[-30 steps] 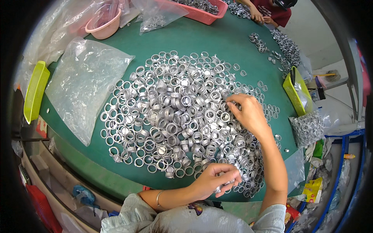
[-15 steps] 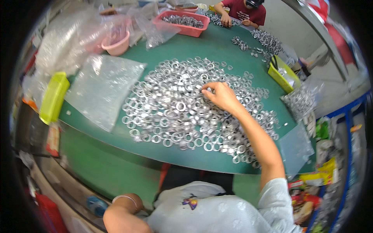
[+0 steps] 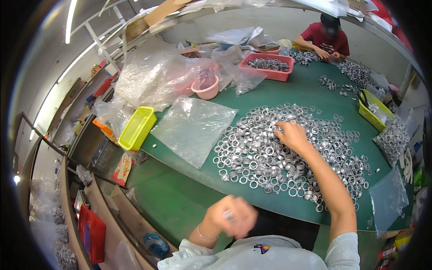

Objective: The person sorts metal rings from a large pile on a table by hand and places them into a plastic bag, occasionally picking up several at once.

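Raised since before, left hand (image 3: 235, 216), blurred, seems clamped on a ring; right hand (image 3: 291, 135) grip rests half-curled on metal rings (image 3: 270, 153).

A yellow tray (image 3: 136, 128) sits at the left edge of the green table (image 3: 279, 96), beside a flat clear plastic bag (image 3: 191, 128). Further up stand a pink bowl (image 3: 205, 87) and a red tray (image 3: 268, 66). A second yellow tray (image 3: 373, 110) lies at right, and a person in a red shirt (image 3: 326, 40) works at the upper right.

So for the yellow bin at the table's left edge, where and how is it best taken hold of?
Probably by the rim. The yellow bin sits open side up, apparently empty, with a lip all round. Its near short end at the edge of the green table is free. A clear plastic bag lies close along its right side, so coming from above with the left hand looks easiest.
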Available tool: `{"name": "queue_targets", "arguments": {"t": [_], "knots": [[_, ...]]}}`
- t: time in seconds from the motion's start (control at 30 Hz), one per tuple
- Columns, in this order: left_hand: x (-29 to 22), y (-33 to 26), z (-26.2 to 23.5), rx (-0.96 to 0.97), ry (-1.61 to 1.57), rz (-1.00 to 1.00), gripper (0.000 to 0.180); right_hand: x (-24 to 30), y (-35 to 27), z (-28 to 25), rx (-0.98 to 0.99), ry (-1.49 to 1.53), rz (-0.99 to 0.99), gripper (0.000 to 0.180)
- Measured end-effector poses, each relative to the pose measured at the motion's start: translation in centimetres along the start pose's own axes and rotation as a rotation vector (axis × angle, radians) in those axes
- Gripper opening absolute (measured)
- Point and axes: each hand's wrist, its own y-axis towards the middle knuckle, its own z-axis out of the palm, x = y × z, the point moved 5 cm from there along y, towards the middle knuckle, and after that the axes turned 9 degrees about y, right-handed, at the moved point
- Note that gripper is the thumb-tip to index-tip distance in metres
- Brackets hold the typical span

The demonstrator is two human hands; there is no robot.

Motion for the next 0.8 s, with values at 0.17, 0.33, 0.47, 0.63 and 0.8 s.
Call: {"name": "queue_targets", "arguments": {"t": [0.17,0.33,0.47,0.63,0.8], "knots": [[7.6,4.0,-2.4,-0.02,0.778,-0.448,0.007,-1.6,2.8,2.5,-0.052,-0.119,-0.148,0.02],[8.3,-0.1,-5.6,-0.409,0.895,-0.498,0.006,-3.5,2.3,1.5,-0.153,0.542,-0.105,0.019],[7.6,-4.8,-6.8,-0.794,0.994,-0.407,0.006,-2.4,-0.5,0.3,0.175,1.599,0.485,0.014],[8.9,-5.9,-7.2,-0.946,1.041,-0.317,0.008,-2.4,-2.0,1.8,0.232,1.864,0.625,0.024],[8.7,-5.1,-7.1,-0.93,1.127,-0.356,0.01,-1.1,-1.3,2.4,0.193,0.732,0.259,0.026]]}}
